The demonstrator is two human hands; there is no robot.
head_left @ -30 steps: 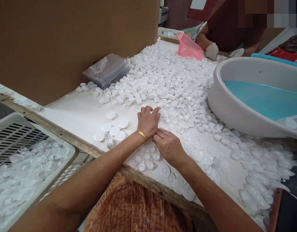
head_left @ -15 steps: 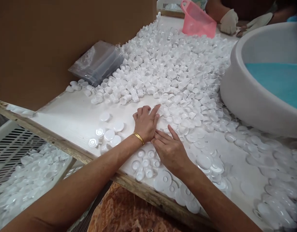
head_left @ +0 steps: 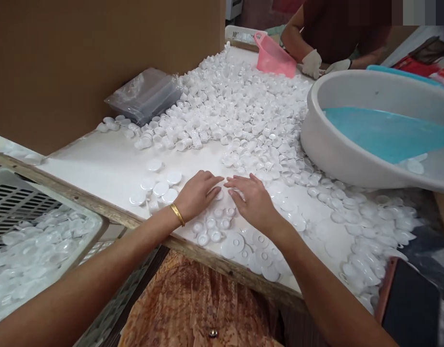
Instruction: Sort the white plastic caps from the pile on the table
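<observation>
Holding left hand (head_left: pixel 197 195) and right hand (head_left: pixel 253 197) low over white table (head_left: pixel 81 156) in the head view, palms down, with index fingertips nearly meeting. On the right, spread loosely, with thumb apart from fingers and nothing visibly gripped. On the left, bent loosely, with thumb just beside a small white piece (head_left: pixel 219 194); cannot tell whether touching or pinching. Toward the body from both hands: ringed white pieces (head_left: pixel 211 223), clustered. Toward the body from the right hand: flat white discs (head_left: pixel 232 245), overlapping. Outward of the left hand: smooth-topped white pieces (head_left: pixel 161 188). Beyond both hands: heap of loose white pieces (head_left: pixel 243 111), with grey tub (head_left: pixel 326 149) farther right.

Step in hand, as judged: handling single pieces between the hands, beside grouped ones. Required for the next move, as judged: pinch lightly with thumb and index finger, keeping both wrists clear of neighbouring clusters
</observation>
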